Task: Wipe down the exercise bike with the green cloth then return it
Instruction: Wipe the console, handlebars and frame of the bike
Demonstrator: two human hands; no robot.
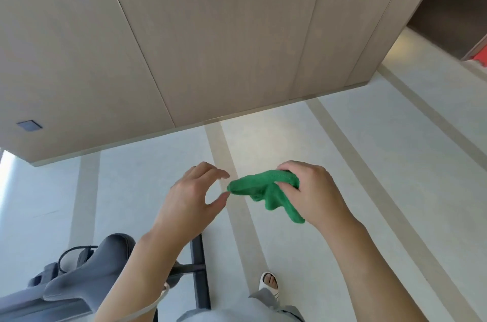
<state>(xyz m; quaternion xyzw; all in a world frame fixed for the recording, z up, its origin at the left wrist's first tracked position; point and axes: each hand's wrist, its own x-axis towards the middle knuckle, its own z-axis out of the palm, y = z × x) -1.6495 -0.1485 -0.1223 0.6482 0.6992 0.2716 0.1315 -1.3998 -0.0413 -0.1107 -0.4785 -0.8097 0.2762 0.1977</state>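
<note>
Down at the bottom of the frame, a foot in a white slipper [269,285] stands on the pale floor [290,142], with light grey trouser fabric bunched just below it. In the lower left sits the exercise bike [87,282]: a grey padded part angled upward, a dark pedal with a strap loop beside it, and a dark base bar running up the frame past the left forearm. How the bike's parts join is hard to make out from this angle, since the forearm covers the middle of it.

Above that, both bare hands are raised in the middle of the frame. The right hand [313,192] has its fingers curled round the green cloth [266,194], gripping one bunched end. The cloth is a bright green, nubbly knit, crumpled into a thick roll that points toward the left hand, with two loose flaps hanging down below the grip. The left hand [189,195] is loosely spread, thumb and forefinger apart in a wide C; its thumb tip sits right at the cloth's free end, either touching or a hair short of it.

Beyond the hands the floor carries broad beige stripes running away. Farther back rises a wall of tan wood panels [210,32], with a small dark square plate [29,125] at the left and a dark opening in the upper right corner.
</note>
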